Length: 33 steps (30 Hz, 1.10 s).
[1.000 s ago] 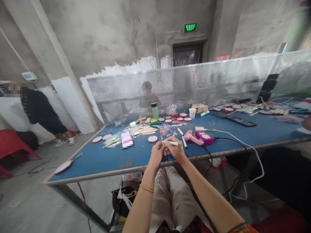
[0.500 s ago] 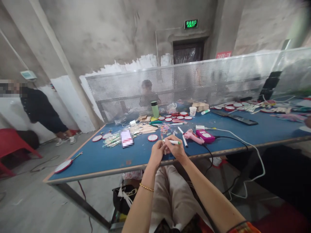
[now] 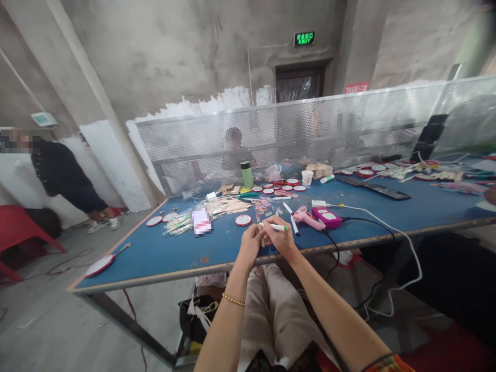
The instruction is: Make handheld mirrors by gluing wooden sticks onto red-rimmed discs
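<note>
Over the table's front edge my two hands are close together. My right hand [image 3: 282,242] is closed around a white marker pen [image 3: 278,227] with a green end, its other end pointing at my left hand. My left hand [image 3: 251,241] is closed, fingers pinched on a thin, pale, stick-like piece [image 3: 258,219] that shows above and below them; its kind is hard to make out. Just beyond my hands lies a heap of coloured bands [image 3: 263,206]. A round white disc with a red rim [image 3: 243,220] rests left of them.
Right of my hands are dark-tipped markers [image 3: 295,226], a pink glue gun [image 3: 309,218] and a purple box [image 3: 327,217] with cables. Wooden sticks [image 3: 234,206], a green bottle [image 3: 246,174] and a paper cup [image 3: 307,178] stand or lie farther back. A perforated metal screen [image 3: 186,150] borders the table.
Hands, marker and stick-like piece stay almost exactly in place. The view shifts very slightly; nothing is taken up or let go.
</note>
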{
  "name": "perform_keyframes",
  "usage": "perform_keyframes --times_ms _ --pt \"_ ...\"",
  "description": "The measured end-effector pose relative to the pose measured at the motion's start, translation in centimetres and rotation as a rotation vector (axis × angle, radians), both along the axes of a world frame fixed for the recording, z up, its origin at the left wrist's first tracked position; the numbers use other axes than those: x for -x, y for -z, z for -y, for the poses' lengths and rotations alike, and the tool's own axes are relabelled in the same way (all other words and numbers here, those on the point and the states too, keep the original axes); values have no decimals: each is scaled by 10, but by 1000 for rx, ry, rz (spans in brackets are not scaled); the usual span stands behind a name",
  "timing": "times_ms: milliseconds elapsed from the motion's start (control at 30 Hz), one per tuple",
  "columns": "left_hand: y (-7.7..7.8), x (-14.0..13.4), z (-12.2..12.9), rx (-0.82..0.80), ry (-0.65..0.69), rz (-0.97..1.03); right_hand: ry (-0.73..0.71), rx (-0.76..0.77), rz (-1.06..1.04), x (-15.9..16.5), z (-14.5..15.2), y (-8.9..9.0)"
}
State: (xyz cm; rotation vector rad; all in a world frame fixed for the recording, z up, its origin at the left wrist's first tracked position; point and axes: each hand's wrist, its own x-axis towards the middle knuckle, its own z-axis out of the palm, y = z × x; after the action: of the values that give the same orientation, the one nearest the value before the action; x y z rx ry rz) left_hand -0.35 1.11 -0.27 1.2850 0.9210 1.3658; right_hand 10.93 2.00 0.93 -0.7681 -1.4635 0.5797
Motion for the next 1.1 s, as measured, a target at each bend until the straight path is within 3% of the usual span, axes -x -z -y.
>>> perform_keyframes --times_ms 1100 --pt "-1 -1 2 12 8 22 -1 43 -38 1 0 2"
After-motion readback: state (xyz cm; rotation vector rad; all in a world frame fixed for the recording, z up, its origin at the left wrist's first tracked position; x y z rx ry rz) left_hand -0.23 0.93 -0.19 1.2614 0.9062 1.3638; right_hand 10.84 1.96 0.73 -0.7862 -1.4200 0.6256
